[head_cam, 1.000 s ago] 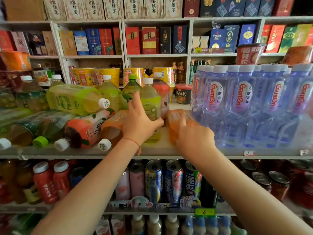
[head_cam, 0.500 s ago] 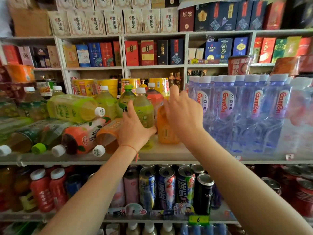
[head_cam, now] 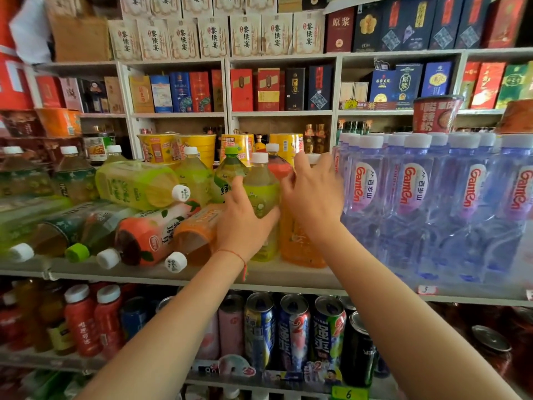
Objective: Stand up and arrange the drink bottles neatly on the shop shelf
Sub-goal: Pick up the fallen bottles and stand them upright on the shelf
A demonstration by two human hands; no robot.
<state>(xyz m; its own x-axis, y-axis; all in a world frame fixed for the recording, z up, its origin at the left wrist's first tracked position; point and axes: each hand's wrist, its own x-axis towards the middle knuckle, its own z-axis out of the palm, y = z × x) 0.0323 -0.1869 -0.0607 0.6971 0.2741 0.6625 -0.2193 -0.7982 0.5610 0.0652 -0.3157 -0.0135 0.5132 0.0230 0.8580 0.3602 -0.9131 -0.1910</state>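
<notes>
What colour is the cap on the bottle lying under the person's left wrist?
White, with small dark markings; the cap shows clearly in the head view.

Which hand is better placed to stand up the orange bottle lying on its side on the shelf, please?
Left. The left hand grips the upright green tea bottle right beside the toppled orange bottle; the right hand is farther away, at the upright orange bottle.

The water bottles [head_cam: 415, 197] on the right all say "Ganten" in red on their oval labels, with small 百岁山 beside it. Cream boxes [head_cam: 215, 36] up top read 黎侯宴. A maroon box [head_cam: 339, 30] says 原浆, and so does a blue box [head_cam: 408, 82] one shelf lower. Yellow price tag [head_cam: 349, 394] at the bottom edge shows "6", a white shelf tag [head_cam: 427, 290] shows "3". The cans [head_cam: 294, 330] below have a big "2".
</notes>
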